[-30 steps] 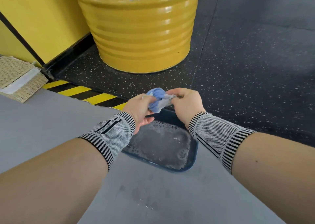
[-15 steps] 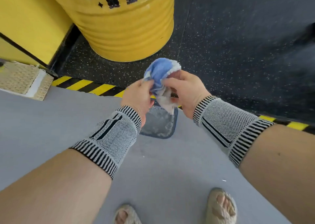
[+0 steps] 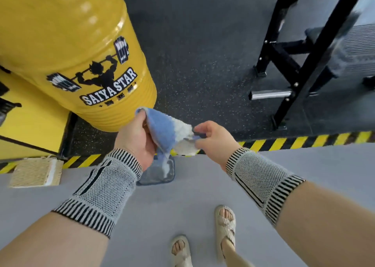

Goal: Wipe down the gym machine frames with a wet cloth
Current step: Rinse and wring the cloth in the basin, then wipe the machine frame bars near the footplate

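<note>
Right, we're at the prep step: cloth [image 3: 170,131] wet, not yet on any frame. We hold it up betw. both hands, above the water tray [image 3: 157,174] on the floor. Our left hand [image 3: 136,139] grips the blue end, fingers and thumb curled round it; our right hand [image 3: 211,137] pinches the white end w/ thumb and fingertips, other fingers loosely bent. The cloth hangs spread betw. the two, a tail dangling toward the tray.

Next move, as we judge it: turn right and carry the cloth to the black machine frame [image 3: 288,67], which stands well apart, across the striped tape [image 3: 304,139]. That calls for one hand taking the cloth flat against a bar, prob. the near upright first. Whether it's wrung enough we can't tell; drips on the floor are a risk.

Surface & room: we stand on smooth grey flooring [image 3: 182,205], sandals [image 3: 224,224] in view. Past the yellow-black tape lies dark speckled rubber floor [image 3: 203,63]. A big yellow drum [image 3: 71,43] w/ a lifter logo stands to the left, near the cloth but not touching as far as we can see. A woven mat [image 3: 35,172] lies by the tape, left. A chrome peg [image 3: 271,94] sticks out from the frame, low down.
</note>
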Tool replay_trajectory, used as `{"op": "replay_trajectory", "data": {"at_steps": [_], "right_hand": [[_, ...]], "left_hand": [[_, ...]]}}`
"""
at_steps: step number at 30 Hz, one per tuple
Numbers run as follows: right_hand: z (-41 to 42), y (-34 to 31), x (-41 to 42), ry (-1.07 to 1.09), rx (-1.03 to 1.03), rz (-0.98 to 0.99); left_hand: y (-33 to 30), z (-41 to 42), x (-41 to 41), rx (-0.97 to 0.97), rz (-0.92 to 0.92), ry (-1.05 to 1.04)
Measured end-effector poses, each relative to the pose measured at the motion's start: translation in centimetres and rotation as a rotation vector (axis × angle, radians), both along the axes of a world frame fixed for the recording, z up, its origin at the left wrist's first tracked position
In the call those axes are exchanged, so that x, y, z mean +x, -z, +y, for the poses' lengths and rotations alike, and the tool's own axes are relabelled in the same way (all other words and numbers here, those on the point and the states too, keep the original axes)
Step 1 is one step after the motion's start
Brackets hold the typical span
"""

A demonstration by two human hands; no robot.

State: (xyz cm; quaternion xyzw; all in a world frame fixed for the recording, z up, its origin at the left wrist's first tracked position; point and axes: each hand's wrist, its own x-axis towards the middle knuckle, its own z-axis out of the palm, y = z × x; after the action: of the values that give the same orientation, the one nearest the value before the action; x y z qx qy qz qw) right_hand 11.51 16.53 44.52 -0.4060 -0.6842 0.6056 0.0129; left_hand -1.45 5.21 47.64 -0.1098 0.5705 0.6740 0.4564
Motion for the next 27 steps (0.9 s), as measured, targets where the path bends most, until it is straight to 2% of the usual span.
{"op": "replay_trajectory", "data": {"at_steps": [1, 3, 6, 10, 12, 15, 18, 21, 24, 27], "right_hand": [[-0.3, -2.1, 0.8, -0.006, 0.021, 0.007], [-0.9, -6.5, 2.0, -0.003, 0.046, 0.052], [-1.7, -12.9, 3.9, 0.051, 0.116, 0.102], [-1.3, -19.3, 7.7, 0.175, 0.316, 0.027], [-0.9, -21.6, 9.5, 0.196, 0.362, 0.004], [0.2, -24.2, 12.0, 0.213, 0.437, -0.057], [2.2, -26.1, 14.7, 0.28, 0.485, -0.055], [4.5, -27.3, 17.6, 0.342, 0.488, -0.044], [7.7, -27.4, 21.7, 0.428, 0.385, 0.023], [11.4, -27.2, 26.9, 0.341, 0.195, 0.117]], "left_hand": [[-1.9, 0.6, 1.2, 0.015, -0.031, 0.089], [-5.7, 1.9, 3.4, 0.0, 0.056, 0.233], [-11.5, 3.0, 5.7, -0.098, 0.332, 0.358], [-18.0, 4.4, 7.0, -0.166, 0.799, 0.56], [-20.0, 5.3, 7.9, -0.16, 0.93, 0.632], [-21.8, 7.1, 10.1, -0.125, 0.943, 0.65], [-23.5, 9.3, 13.4, -0.115, 0.763, 0.636], [-25.2, 11.7, 16.6, -0.14, 0.621, 0.77], [-25.9, 14.8, 20.3, -0.078, 0.701, 0.975], [-26.0, 18.7, 24.5, 0.029, 0.791, 1.044]]}}
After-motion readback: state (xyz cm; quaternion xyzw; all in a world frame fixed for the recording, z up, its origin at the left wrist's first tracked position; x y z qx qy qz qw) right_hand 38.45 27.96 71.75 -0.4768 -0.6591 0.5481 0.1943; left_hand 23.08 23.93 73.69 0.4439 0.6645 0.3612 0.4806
